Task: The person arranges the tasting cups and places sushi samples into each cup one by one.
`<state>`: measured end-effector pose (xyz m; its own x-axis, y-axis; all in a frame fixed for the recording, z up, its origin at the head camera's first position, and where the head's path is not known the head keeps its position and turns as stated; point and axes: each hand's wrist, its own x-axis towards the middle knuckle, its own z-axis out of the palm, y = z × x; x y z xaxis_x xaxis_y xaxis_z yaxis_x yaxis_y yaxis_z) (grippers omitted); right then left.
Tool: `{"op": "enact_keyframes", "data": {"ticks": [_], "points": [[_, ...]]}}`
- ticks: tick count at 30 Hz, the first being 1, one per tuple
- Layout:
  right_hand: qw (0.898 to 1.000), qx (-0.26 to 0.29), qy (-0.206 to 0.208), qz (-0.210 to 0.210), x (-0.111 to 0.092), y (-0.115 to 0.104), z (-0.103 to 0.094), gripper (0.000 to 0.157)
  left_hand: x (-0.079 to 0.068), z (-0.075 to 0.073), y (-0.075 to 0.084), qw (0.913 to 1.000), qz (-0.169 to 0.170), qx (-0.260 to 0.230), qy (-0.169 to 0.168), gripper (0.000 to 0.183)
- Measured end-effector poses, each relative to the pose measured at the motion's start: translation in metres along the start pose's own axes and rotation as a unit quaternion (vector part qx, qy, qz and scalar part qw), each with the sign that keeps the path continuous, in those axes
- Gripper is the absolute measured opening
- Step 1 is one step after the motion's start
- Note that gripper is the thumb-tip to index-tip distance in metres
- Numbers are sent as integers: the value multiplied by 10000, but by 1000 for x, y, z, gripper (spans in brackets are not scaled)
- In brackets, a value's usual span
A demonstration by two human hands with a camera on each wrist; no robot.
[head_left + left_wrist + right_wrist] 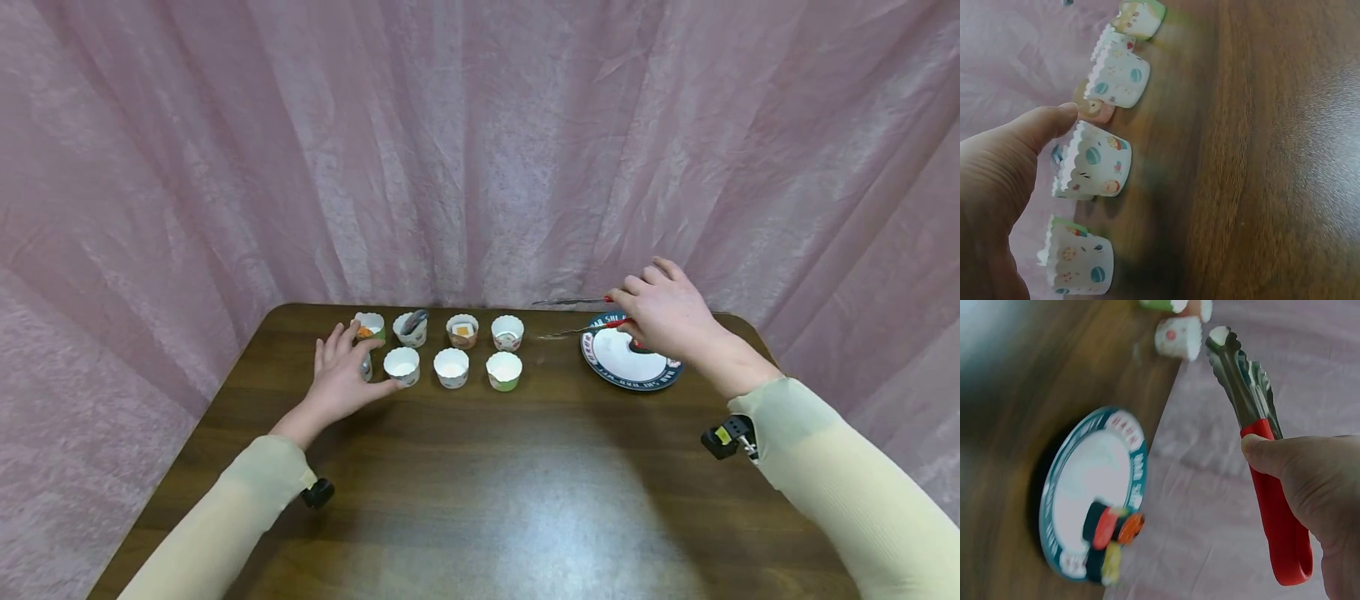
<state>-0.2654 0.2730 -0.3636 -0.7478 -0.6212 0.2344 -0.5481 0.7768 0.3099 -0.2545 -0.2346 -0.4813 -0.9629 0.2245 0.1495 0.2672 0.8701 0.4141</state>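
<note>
My left hand (pixel 343 367) is spread over the left end of two rows of paper cups. Its thumb is by the rim of a white patterned cup (pixel 402 367); whether it touches is unclear. In the left wrist view the straight thumb lies over that cup (pixel 1100 161). Another front cup (pixel 1085 259) is mostly hidden under the hand in the head view. My right hand (pixel 667 308) grips metal tongs (pixel 1263 475) by their red handles above the plate (pixel 630 382). The tongs' tips are parted, with nothing visible between them. Toy-like sushi pieces (pixel 1107 528) sit on the plate.
Back-row cups hold an orange item (pixel 365 332), a grey-blue fish-like piece (pixel 414 322) and a white-and-yellow piece (pixel 462 331). A fourth back cup (pixel 507 332) shows something pale inside. Two more cups (pixel 452 368) stand in front. A pink curtain (pixel 480 167) hangs behind the wooden table (pixel 480 467).
</note>
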Motion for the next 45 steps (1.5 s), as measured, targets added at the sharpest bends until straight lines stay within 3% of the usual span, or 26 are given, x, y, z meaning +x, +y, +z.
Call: {"op": "enact_keyframes", "data": {"ticks": [11,21,29,37,45], "points": [[9987,-97,-420,274,-48,36,1,49,15,15,-5,9989,-244,396,-87,86],[9982,-436,-361,219,-75,61,3,43,15,17,-6,9980,-335,507,-176,85],[9966,-643,-445,266,-85,75,6,37,15,18,-3,9977,-387,511,-212,78],[9930,-739,-837,382,-87,79,6,36,17,20,-2,9975,-386,529,-276,75],[9925,-751,-885,395,-86,80,11,30,20,26,-4,9980,-242,577,-123,72]]}}
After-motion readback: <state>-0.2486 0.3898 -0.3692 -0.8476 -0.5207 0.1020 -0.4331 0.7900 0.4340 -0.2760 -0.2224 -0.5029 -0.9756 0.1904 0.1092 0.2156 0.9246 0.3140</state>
